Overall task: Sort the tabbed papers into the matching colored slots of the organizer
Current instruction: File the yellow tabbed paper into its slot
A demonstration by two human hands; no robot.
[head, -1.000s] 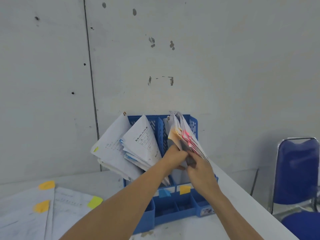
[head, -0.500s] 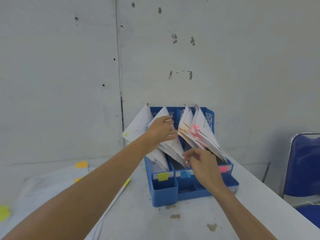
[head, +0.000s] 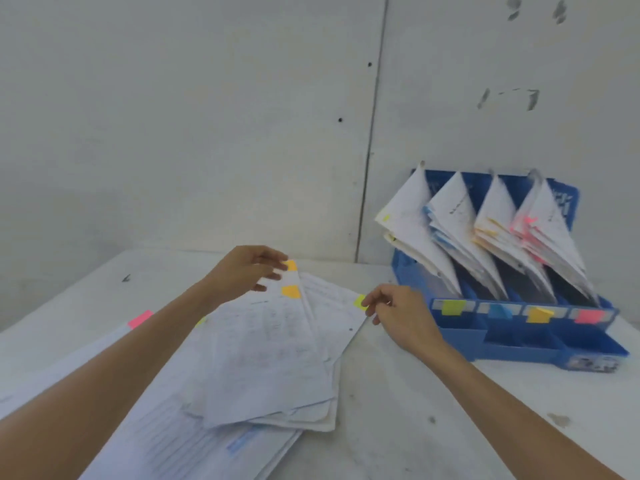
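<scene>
White tabbed papers (head: 270, 358) lie left of the blue plastic organizer (head: 512, 344). Right hand (head: 401, 313) pinches a yellow tab (head: 360, 301) — left hand (head: 242, 271), loosely curled, touches an orange tab (head: 291, 265), grip indeterminate.

Blue organizer (head: 512, 348); yellow-green label (head: 453, 307), blue label (head: 499, 310), orange label (head: 537, 315), pink label (head: 588, 315). White papers (head: 266, 358): orange tab (head: 291, 291), yellow tab (head: 360, 302), pink tab (head: 140, 319). White stained table (head: 398, 427).

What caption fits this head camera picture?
Right hand pinches a yellow-tabbed paper, left hand reaches for orange tabs, blue organizer beside the pile.
</scene>
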